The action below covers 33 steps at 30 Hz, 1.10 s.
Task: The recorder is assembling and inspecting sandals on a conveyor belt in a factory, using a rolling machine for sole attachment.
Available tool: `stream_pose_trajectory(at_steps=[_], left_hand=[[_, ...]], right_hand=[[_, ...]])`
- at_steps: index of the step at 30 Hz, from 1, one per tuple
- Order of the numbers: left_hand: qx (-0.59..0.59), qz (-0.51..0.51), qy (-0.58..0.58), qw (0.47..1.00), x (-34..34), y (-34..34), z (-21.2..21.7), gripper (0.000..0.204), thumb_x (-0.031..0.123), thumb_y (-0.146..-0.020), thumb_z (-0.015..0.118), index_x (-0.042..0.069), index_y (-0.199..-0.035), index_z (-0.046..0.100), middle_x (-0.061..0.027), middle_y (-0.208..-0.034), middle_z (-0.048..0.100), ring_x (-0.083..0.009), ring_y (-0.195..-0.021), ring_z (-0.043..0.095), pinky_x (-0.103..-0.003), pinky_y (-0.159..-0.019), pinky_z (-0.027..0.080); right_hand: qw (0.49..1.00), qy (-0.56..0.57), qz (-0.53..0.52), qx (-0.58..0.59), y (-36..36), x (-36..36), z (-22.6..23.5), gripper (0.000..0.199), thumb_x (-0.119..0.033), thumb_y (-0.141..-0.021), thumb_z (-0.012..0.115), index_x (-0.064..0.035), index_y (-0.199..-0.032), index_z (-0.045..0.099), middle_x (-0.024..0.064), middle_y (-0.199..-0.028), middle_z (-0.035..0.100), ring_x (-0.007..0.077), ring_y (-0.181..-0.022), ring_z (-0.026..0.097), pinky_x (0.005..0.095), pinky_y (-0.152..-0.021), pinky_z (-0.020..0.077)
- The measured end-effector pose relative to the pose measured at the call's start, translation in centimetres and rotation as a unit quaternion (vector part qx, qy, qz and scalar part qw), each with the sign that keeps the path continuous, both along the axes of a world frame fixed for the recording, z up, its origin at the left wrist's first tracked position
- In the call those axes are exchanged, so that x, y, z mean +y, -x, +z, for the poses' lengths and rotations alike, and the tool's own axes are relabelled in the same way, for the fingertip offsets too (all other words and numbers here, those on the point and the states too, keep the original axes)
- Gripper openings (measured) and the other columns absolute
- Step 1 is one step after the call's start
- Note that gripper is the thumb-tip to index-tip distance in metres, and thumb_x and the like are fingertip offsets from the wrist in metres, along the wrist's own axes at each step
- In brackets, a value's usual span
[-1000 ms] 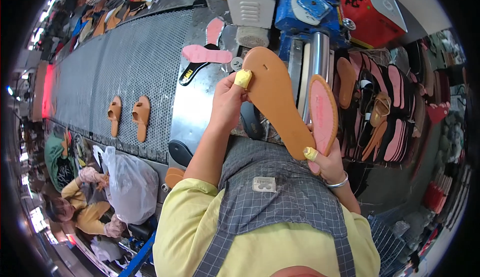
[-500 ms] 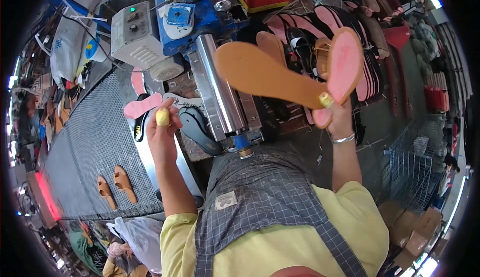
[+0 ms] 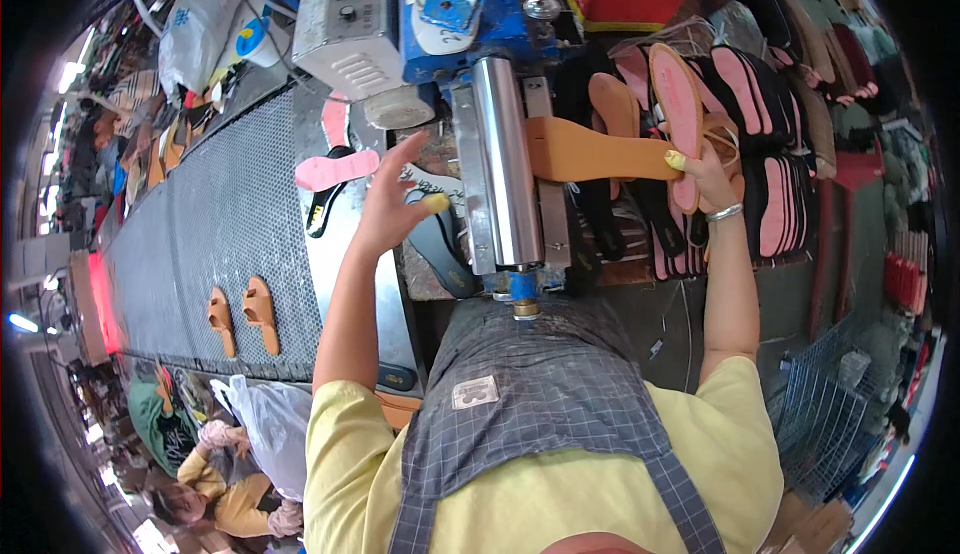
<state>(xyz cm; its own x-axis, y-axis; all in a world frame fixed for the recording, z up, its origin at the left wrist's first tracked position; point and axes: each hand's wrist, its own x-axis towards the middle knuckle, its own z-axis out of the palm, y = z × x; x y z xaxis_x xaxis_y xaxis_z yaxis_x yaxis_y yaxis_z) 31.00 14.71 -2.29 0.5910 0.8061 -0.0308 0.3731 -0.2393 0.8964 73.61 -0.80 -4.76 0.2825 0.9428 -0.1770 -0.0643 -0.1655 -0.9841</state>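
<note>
My right hand [image 3: 715,182] grips a tan insole [image 3: 600,152] and a pink-faced sole [image 3: 674,94] with a tan rim. The tan insole lies level, its far end at the right side of a shiny metal roller [image 3: 505,169]. Upright above my fingers stands the pink-faced sole. Left of the roller, my left hand [image 3: 392,206] is raised with its fingers apart and holds nothing. Both thumbs wear a yellow covering. A dark grey sole [image 3: 437,249] lies beneath the left hand, and a pink insole piece [image 3: 335,169] rests beside it on a black one.
Behind the roller stand a blue machine body [image 3: 480,74] and a white control box [image 3: 345,29] with a green light. Stacks of pink-and-black soles [image 3: 785,204] fill the right side. Two tan sandals [image 3: 259,314] sit on the mesh conveyor [image 3: 200,229]. A wire cart [image 3: 825,399] stands far right.
My right hand has brought the tan insole lower and level against the roller. The left hand has moved toward the roller, fingers spreading. The whole view has shifted slightly.
</note>
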Motion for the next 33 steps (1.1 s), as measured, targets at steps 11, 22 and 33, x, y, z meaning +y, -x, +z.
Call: stream_pose_trajectory(at_steps=[11,22,33], left_hand=[[0.207,-0.217,-0.267,0.916,4.1,-1.5,0.1,0.087,0.009,-0.055,0.077,0.013,-0.134,0.042,-0.0103,-0.133,0.047,-0.0336,-0.123,0.042,-0.041,-0.103,0.037],[-0.010,-0.052,-0.005,0.999,7.1,18.0,-7.5,0.090,0.016,-0.056,0.083,0.012,-0.136,0.041,-0.0091,-0.122,0.054,-0.0255,-0.113,0.050,-0.036,-0.094,0.043],[-0.438,0.358,0.437,0.699,12.3,40.1,-21.1,0.067,0.060,-0.095,0.025,0.005,-0.125,0.047,-0.0136,-0.110,0.061,-0.0267,-0.100,0.063,-0.043,-0.076,0.055]], right_hand=[[0.994,0.025,-0.069,0.084,6.2,-1.9,1.5,0.051,-0.021,-0.089,0.057,-0.0001,-0.133,0.041,0.0124,-0.099,0.065,0.0121,-0.068,0.055,0.0235,-0.056,0.0460],[0.961,0.153,-0.211,0.089,5.9,-7.3,0.2,0.044,-0.025,-0.093,0.054,0.0000,-0.129,0.047,0.0065,-0.111,0.062,0.0073,-0.073,0.050,0.0219,-0.064,0.0424],[0.895,0.301,-0.329,0.003,6.0,-10.6,-2.3,0.051,-0.049,-0.086,0.059,-0.0095,-0.118,0.060,0.0026,-0.090,0.054,0.0127,-0.072,0.050,0.0255,-0.065,0.0420]])
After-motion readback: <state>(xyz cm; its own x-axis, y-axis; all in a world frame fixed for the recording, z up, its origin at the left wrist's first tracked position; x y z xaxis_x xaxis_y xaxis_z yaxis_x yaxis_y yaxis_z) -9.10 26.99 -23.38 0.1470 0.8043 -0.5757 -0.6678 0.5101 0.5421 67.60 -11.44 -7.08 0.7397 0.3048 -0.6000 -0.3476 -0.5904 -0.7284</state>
